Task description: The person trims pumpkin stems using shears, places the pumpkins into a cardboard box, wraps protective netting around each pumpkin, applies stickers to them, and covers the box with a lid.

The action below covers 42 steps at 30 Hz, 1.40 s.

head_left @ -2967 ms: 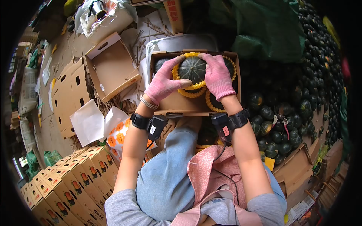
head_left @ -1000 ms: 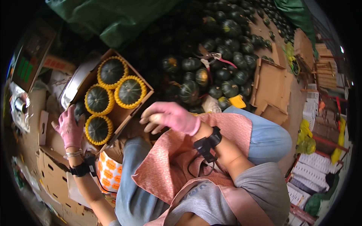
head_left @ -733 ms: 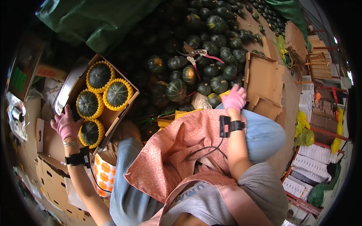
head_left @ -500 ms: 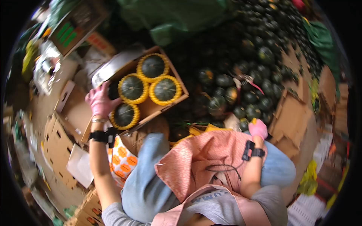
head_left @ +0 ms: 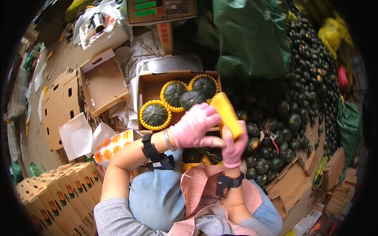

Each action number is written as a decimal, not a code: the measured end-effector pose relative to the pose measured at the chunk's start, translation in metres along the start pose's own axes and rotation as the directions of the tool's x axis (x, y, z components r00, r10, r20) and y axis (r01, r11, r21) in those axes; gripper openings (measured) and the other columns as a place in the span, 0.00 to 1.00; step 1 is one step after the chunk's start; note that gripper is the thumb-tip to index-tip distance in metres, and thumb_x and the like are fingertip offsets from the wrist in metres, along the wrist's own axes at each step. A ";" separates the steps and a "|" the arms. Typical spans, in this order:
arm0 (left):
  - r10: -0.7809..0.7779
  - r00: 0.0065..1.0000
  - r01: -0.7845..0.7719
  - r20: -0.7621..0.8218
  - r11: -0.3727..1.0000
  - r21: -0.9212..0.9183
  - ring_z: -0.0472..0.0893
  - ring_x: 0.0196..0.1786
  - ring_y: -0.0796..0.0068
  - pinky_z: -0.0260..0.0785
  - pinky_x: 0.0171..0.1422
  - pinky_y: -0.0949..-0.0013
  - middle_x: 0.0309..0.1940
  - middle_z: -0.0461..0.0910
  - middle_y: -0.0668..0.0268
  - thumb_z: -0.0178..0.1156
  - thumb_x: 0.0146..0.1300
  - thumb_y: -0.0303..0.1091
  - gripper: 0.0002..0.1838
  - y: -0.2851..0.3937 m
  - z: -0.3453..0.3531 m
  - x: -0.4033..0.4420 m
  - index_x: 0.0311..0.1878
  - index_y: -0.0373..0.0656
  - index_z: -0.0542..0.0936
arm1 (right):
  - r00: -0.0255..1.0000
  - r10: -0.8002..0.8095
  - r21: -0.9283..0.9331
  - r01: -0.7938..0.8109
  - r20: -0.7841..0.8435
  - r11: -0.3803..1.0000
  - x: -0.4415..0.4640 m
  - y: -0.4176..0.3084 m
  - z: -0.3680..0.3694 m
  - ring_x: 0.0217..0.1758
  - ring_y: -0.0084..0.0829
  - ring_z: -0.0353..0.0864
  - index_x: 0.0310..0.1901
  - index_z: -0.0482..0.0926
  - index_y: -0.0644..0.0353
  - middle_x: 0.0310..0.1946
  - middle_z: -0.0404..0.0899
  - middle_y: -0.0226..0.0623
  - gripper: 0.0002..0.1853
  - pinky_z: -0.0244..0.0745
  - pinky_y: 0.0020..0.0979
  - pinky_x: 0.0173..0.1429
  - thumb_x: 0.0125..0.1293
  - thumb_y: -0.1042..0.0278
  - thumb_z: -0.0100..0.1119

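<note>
One squash (head_left: pixel 192 98) has its lower edge hidden by the left hand (head_left: pixel 195 126).

Head-worn, facing forward and steeply down over lap (head_left: pixel 155 196) to open box (head_left: pixel 149 84); close range, fisheye-wide.

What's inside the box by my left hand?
In the box are three squashes in yellow nets; a bare-topped one is in or over it. Your left hand and the held net hide its near right corner.
</note>
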State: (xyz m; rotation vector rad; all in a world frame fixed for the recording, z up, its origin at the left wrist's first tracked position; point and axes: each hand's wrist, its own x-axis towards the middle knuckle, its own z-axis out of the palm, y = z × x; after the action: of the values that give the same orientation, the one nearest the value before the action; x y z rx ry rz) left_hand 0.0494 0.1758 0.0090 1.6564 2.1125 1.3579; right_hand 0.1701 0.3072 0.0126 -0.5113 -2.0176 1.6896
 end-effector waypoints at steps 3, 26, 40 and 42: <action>-0.002 0.996 0.005 -0.094 1.000 0.028 0.72 0.38 0.50 0.66 0.42 0.58 0.34 0.70 0.55 0.65 0.54 0.58 0.28 0.013 -0.010 -0.005 0.37 0.38 0.73 | 0.973 0.119 0.469 -0.200 0.198 0.860 -0.012 -0.008 0.016 0.60 0.30 0.70 0.63 0.65 0.71 0.56 0.72 0.39 0.52 0.59 0.33 0.67 0.57 0.22 0.48; -0.565 0.824 0.304 0.031 0.395 -0.867 0.76 0.49 0.76 0.70 0.56 0.69 0.44 0.76 0.66 0.55 0.66 0.28 0.09 -0.006 -0.008 -0.038 0.47 0.37 0.75 | 0.994 0.098 -0.193 -0.088 0.044 0.977 0.012 -0.016 0.040 0.37 0.24 0.79 0.49 0.72 0.62 0.35 0.77 0.33 0.16 0.73 0.24 0.44 0.58 0.84 0.55; -0.376 0.925 0.233 -0.053 0.673 -0.702 0.79 0.50 0.68 0.67 0.62 0.66 0.45 0.80 0.62 0.63 0.60 0.25 0.11 -0.005 -0.022 -0.042 0.46 0.40 0.78 | 0.931 0.134 0.668 -0.339 0.339 0.663 0.001 0.025 0.035 0.48 0.27 0.80 0.50 0.77 0.65 0.45 0.80 0.34 0.12 0.73 0.29 0.59 0.65 0.77 0.52; -0.180 0.963 0.082 -0.201 0.906 -0.416 0.79 0.48 0.66 0.67 0.63 0.65 0.43 0.79 0.64 0.66 0.55 0.23 0.13 -0.015 -0.018 -0.043 0.44 0.42 0.79 | 0.919 0.264 0.588 -0.391 0.294 0.708 0.005 -0.001 0.046 0.50 0.24 0.76 0.46 0.76 0.62 0.47 0.76 0.33 0.10 0.71 0.26 0.58 0.70 0.67 0.47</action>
State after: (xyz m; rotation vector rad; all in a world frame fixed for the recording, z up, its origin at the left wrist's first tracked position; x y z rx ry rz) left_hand 0.0452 0.1301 -0.0086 1.2174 1.8375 1.8683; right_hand 0.1399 0.2725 0.0077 -0.4931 -1.3483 2.5803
